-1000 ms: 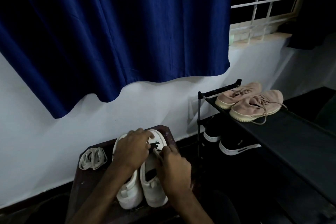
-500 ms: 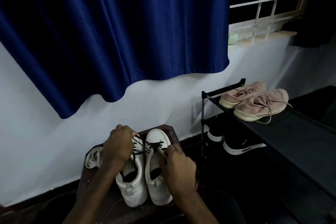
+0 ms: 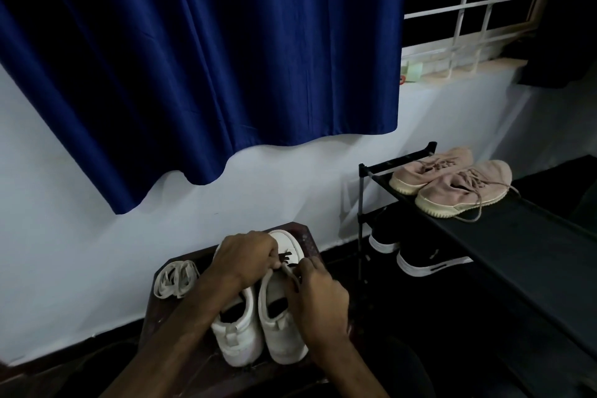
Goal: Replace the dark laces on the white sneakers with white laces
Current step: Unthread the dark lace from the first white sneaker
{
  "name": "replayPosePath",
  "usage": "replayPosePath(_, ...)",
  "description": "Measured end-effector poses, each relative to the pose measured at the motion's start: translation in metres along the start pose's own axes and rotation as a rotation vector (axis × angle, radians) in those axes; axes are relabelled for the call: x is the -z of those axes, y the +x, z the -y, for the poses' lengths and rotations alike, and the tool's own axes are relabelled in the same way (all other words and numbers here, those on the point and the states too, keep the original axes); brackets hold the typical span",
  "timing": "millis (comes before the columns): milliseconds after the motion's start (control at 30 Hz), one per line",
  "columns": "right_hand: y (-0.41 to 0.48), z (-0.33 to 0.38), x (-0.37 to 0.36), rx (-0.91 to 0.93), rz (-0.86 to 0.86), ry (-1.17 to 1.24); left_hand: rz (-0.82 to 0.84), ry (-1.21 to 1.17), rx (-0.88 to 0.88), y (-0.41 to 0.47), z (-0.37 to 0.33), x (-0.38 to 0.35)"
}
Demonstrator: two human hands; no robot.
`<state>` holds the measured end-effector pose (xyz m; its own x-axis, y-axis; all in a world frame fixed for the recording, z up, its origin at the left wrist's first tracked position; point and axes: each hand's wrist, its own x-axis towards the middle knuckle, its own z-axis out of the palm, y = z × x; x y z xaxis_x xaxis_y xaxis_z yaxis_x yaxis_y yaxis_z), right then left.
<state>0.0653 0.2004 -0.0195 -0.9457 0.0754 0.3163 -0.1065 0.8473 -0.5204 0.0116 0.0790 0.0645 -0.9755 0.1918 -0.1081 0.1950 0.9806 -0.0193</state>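
Unthreading the dark lace [image 3: 287, 257] from the right-hand white sneaker [image 3: 281, 329] is judged to be the step in hand. In the head view, the left hand [image 3: 245, 258] is arched over the sneaker's toe end, its grip pinched on the lace. The right hand [image 3: 318, 297] is curled at the eyelets; what its grip holds cannot be told. White laces [image 3: 176, 278] are lying left of the sneaker on the worktop [image 3: 161, 326]. Next, the lace should be drawn out eyelet by eyelet.

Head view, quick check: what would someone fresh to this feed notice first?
A big blue curtain fills the upper left. Bottom centre, the left hand and right hand pinch at the dark lace of the right-side white sneaker on a dark stool. Pink sneakers sit atop the black rack at right.
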Motion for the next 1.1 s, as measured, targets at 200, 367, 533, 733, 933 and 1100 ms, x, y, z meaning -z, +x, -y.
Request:
replayPosePath(200, 0.002, 0.001, 0.007, 0.018, 0.007, -0.070, -0.252, 0.309, 0.023, -0.004, 0.025, 0.011)
replayPosePath(367, 0.001, 0.002, 0.007, 0.016, 0.007, -0.024, -0.152, 0.239, 0.340, -0.019, 0.077, 0.015)
replayPosePath(533, 0.002, 0.004, 0.009, 0.011, 0.044, 0.001, -0.313, -0.158, 0.026, -0.015, 0.031, 0.002)
replayPosePath(733, 0.000, 0.004, 0.010, 0.007, 0.090, -0.014, -0.037, 0.032, -0.050, -0.003, -0.012, 0.000)
replayPosePath(933, 0.002, 0.003, 0.007, 0.028, 0.016, -0.010, -0.023, 0.166, -0.017, 0.003, -0.015, 0.002)
replayPosePath(1100, 0.004, 0.003, 0.003, 0.043, -0.050, -0.129, -0.222, 0.401, 0.070, 0.001, 0.010, 0.013)
